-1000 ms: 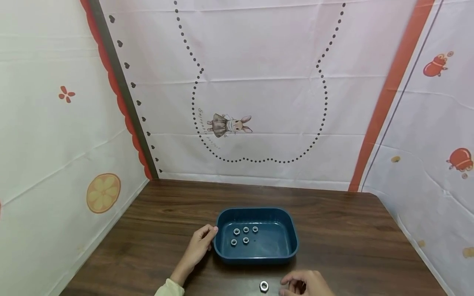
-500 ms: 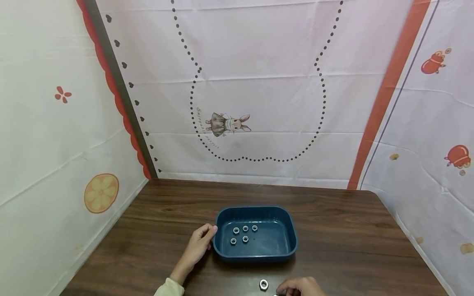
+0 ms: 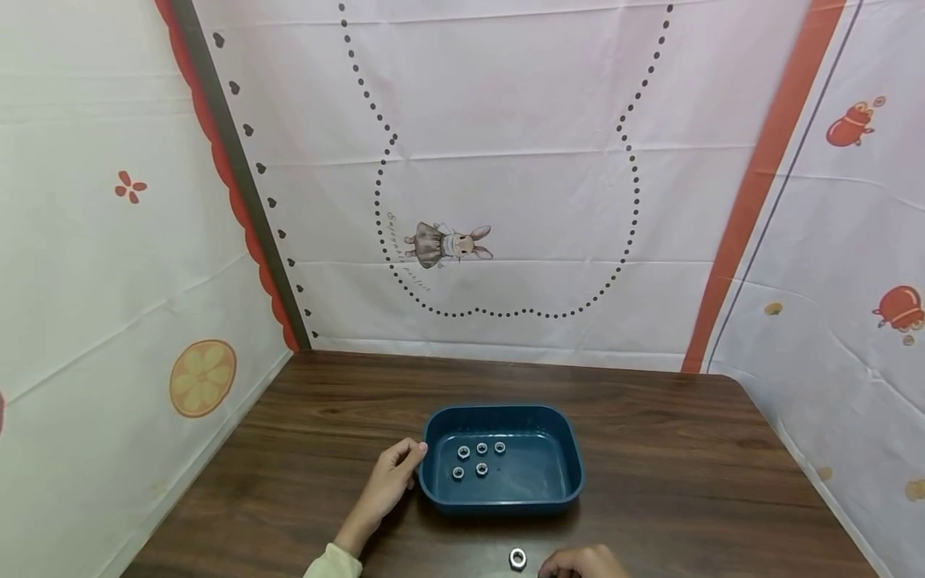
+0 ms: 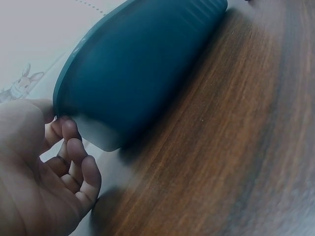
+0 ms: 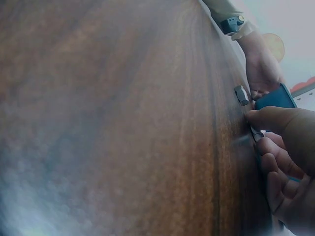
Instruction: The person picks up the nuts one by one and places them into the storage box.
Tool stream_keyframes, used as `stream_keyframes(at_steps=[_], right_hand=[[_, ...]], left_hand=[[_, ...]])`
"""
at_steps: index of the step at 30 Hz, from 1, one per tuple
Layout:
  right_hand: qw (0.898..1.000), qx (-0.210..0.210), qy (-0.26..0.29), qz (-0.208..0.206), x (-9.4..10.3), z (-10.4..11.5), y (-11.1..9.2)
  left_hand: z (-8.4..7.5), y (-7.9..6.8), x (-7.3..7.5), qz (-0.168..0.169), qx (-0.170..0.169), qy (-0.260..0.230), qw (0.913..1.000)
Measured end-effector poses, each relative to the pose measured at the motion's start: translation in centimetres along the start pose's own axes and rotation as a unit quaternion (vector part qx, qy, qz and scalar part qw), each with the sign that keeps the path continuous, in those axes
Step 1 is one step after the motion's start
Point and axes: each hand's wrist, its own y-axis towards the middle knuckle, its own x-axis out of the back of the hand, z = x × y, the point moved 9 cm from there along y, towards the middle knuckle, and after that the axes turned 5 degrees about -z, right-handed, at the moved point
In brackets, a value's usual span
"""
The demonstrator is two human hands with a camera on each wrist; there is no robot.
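A dark blue plastic tray (image 3: 500, 507) sits on the table, with several metal hex nuts (image 3: 482, 470) in its left half. My left hand (image 3: 386, 483) pinches the tray's left rim between thumb and fingers, as the left wrist view shows the tray wall (image 4: 128, 69) at my fingertips. One larger nut (image 3: 517, 559) lies on the table in front of the tray. Just right of it is my right hand (image 3: 587, 562), cut by the lower frame edge. In the right wrist view its thumb and forefinger pinch another nut (image 5: 258, 134), partly hidden, close to the tabletop.
The brown wood-grain table (image 3: 672, 466) extends around the tray. White printed cloth (image 3: 506, 185) hangs behind the table and along both sides. A small dark device (image 5: 232, 24) is strapped on the left wrist.
My right hand has moved slightly left and lower, its fingers drawing together at a nut by the bottom edge. The left hand and the tray stay in place.
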Motion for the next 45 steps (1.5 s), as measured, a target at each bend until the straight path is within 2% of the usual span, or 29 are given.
stream_keyframes(at_steps=[7, 10, 19, 27, 32, 34, 37, 41, 45], right_hand=[[0.998, -0.055, 0.033, 0.007, 0.0, -0.6, -0.2], [0.998, -0.055, 0.039, 0.0, 0.2, -0.7, -0.3], [0.999, -0.003, 0.04, -0.016, 0.5, -0.5, -0.3], [0.997, 0.012, 0.072, -0.02, 2.0, 0.9, -0.3], [0.995, 0.067, 0.076, 0.003, 3.7, 3.1, 0.0], [0.995, 0.076, 0.068, 0.005, 4.7, 4.0, 0.3], [0.994, 0.096, 0.044, -0.01, 6.3, 5.3, 1.1], [0.988, 0.147, -0.001, -0.049, 8.5, 6.9, 2.5], [0.989, 0.14, -0.012, -0.051, 9.8, 7.0, 4.3]], left_hand=[[0.1, 0.1, -0.1, 0.003, -0.002, 0.0, 1.0], [-0.3, -0.1, -0.1, 0.002, 0.003, -0.003, 1.0], [0.1, 0.1, 0.0, -0.002, 0.002, 0.0, 1.0], [0.2, 0.2, -0.1, 0.003, 0.007, 0.002, 1.0], [0.1, 0.2, 0.0, -0.002, 0.002, 0.001, 1.0], [0.0, 0.2, 0.0, -0.003, 0.002, -0.001, 1.0], [0.0, 0.2, 0.0, -0.003, 0.004, 0.0, 1.0], [0.2, 0.3, 0.0, -0.001, 0.007, 0.0, 1.0], [0.2, 0.3, 0.0, 0.002, 0.003, -0.001, 1.0]])
